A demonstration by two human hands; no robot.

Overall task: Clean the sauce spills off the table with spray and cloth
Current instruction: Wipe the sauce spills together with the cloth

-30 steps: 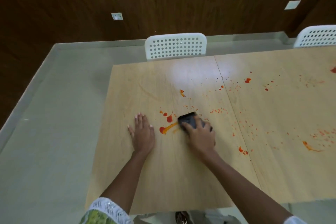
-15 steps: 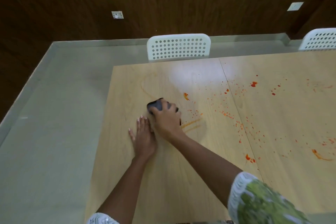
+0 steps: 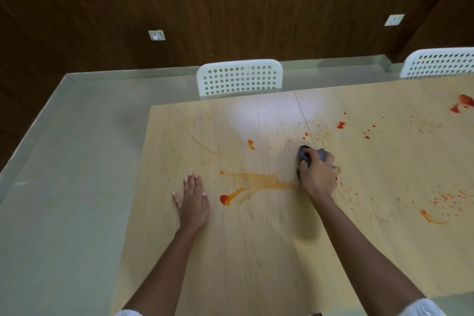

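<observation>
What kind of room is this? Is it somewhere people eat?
Probably a dining or meeting room, though I can't be sure. A long wooden table splattered with red sauce has white perforated chairs pushed up to it, and the wood-panelled wall carries sockets.

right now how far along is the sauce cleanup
Early. Done: only faint wipe marks on the table's far left. In hand: right hand presses the dark cloth beside an orange smear; left hand lies flat. Left: red blob, splatter across the right half.
</observation>
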